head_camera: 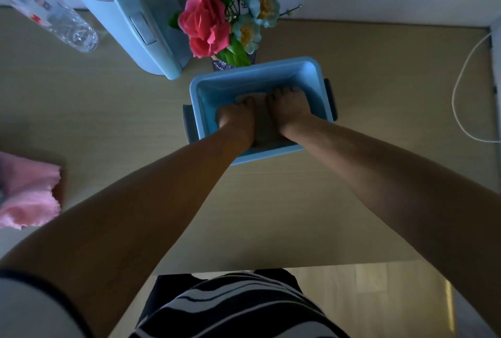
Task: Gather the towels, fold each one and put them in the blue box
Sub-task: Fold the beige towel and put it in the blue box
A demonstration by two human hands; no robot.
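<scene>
The blue box (309, 72) stands on the wooden table, past its middle. A folded grey-beige towel (264, 126) lies inside it. Both of my hands reach into the box. My left hand (237, 118) rests flat on the towel's left part, and my right hand (287, 108) presses on its right part, fingers pointing to the far wall of the box. Whether the fingers grip the cloth or only press on it cannot be told. A pink towel (27, 194) lies crumpled at the table's left edge, well away from both hands.
A vase of pink and pale blue flowers (217, 26) stands right behind the box. A light blue appliance (130, 12) and a clear plastic bottle (62, 23) are at the back left. A white cable (461, 93) runs along the right side.
</scene>
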